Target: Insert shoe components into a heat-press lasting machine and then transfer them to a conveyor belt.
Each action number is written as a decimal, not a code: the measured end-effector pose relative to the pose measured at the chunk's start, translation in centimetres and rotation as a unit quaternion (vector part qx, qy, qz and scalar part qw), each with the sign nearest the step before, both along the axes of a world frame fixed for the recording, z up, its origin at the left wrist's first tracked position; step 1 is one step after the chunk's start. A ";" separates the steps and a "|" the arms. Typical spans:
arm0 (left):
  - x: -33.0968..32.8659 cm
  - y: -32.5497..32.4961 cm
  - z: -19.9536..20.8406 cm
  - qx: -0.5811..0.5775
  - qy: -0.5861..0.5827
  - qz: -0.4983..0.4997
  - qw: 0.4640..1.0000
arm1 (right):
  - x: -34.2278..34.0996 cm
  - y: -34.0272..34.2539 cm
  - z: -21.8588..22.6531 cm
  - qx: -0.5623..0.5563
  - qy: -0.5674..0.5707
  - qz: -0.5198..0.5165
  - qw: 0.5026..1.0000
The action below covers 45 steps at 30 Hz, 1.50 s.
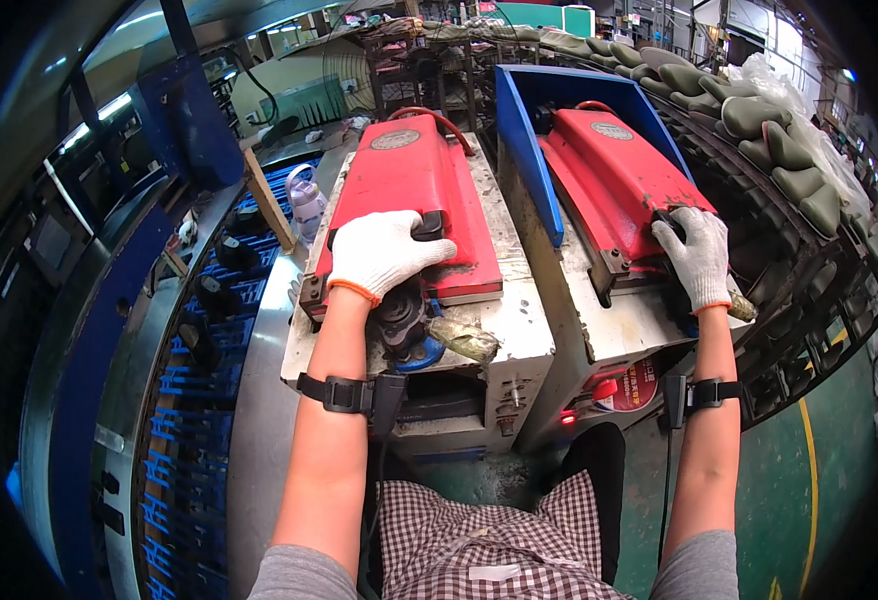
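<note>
Two red press lids sit side by side on a grey machine body (pixel 519 330) straight ahead of the person, each one long from front to back and sloping away, so their long axes run roughly in line with the forearms. The left hand (pixel 384 255), in a white knit glove with an orange cuff, lies palm down over the near end of the left red lid (pixel 409 190), fingers curled around a black handle (pixel 429 225) at its front edge — it looks closed on that handle, though the grip underneath is hidden. The right hand (pixel 701 255), gloved the same way, rests on the near right corner of the right red lid (pixel 609 175), its fingers draped over a dark knob there; whether it clasps the knob or only presses on it I cannot tell. Both arms reach forward nearly straight, elbows low, with a black strap on each forearm, and each hand is on its own lid — neither crosses over. A blue metal guard (pixel 524 150) stands upright between the two lids. Below the left hand a dark round fitting and a grimy wrapped piece (pixel 464 338) lie on the machine's front ledge. To the left runs a blue conveyor rack (pixel 199 330) with a clear plastic bottle (pixel 306 203) beside it; to the right, olive-green shoe soles (pixel 759 120) line a curved rack.
</note>
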<state>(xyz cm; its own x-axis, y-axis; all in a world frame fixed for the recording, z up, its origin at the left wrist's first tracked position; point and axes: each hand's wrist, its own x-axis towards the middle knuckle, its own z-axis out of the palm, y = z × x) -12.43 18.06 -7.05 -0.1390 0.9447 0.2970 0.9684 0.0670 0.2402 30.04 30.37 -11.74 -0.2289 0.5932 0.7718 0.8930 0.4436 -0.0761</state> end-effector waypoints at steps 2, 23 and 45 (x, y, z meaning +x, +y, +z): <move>-0.1 0.0 0.1 -0.003 0.003 0.001 1.000 | 0.0 0.1 -0.1 0.001 0.001 0.001 1.000; -0.1 0.1 -0.1 -0.001 0.005 -0.004 1.000 | 0.2 0.5 -0.3 0.026 0.003 -0.004 1.000; -0.1 0.0 0.0 -0.005 -0.002 -0.006 1.000 | 0.1 0.4 -0.2 0.030 0.006 0.004 1.000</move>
